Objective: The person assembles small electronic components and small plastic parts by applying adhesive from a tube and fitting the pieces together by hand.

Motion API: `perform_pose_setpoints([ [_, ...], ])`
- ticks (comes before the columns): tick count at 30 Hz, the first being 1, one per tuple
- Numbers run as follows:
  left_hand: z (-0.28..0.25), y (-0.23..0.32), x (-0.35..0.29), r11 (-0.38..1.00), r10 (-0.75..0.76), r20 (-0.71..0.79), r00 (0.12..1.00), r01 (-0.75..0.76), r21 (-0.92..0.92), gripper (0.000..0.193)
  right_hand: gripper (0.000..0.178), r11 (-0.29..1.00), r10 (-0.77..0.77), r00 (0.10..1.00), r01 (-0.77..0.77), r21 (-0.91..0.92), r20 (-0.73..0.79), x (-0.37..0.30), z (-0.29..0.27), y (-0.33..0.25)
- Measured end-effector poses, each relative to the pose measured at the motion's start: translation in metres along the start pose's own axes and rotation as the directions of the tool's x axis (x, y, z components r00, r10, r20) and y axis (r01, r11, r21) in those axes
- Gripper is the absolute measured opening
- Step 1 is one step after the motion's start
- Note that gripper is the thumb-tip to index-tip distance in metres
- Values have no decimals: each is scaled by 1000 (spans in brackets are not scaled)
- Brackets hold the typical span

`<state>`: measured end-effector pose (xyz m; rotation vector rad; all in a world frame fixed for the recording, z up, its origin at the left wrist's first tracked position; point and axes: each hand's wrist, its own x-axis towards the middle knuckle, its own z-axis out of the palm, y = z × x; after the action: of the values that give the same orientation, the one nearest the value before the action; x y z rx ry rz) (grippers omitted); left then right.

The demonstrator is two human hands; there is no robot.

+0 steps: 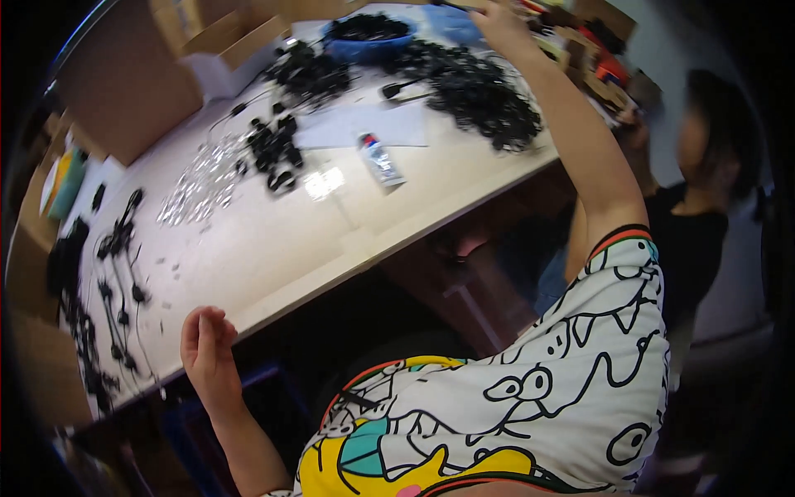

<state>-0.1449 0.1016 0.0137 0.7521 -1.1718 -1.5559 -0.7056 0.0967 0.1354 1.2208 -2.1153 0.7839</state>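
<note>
My left hand (210, 356) is just over the table's front edge at lower left. Its fingers are curled and pressed together; whatever may be between them is hidden. Far over the right side of the table, my right hand (503, 31) reaches out at the upper edge of the view. A dark thin thing (450, 7) sticks out from its fingertips, too blurred to name. Close to that hand are a blue plastic bag (455, 26), a blue basin (370, 48) full of black pieces, and a big heap of black cables (484, 95).
On the pale table (248, 265) lie clear plastic pieces (201, 184), black parts (275, 149), a white paper sheet (331, 126) and a white, blue and red tube (381, 161). Black cables (118, 306) line the left side. Cardboard boxes (124, 83) stand behind. A person (696, 224) is at right.
</note>
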Motion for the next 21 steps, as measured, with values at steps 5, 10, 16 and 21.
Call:
perform_pose_setpoints([
  [5,-54,12,-2,959,93,-147,985,-49,278,32,45,986,54,951,-3,-165,304,-44,57,75],
  [10,-164,68,23,829,446,-455,771,-164,535,30,51,872,53,975,61,-486,217,-29,85,88],
  [16,-301,85,82,174,669,-270,693,208,963,25,26,775,-377,890,151,614,257,-83,70,-125],
  [21,-308,70,107,-5,316,-516,796,545,839,35,19,428,-767,641,494,757,15,-189,33,-289],
])
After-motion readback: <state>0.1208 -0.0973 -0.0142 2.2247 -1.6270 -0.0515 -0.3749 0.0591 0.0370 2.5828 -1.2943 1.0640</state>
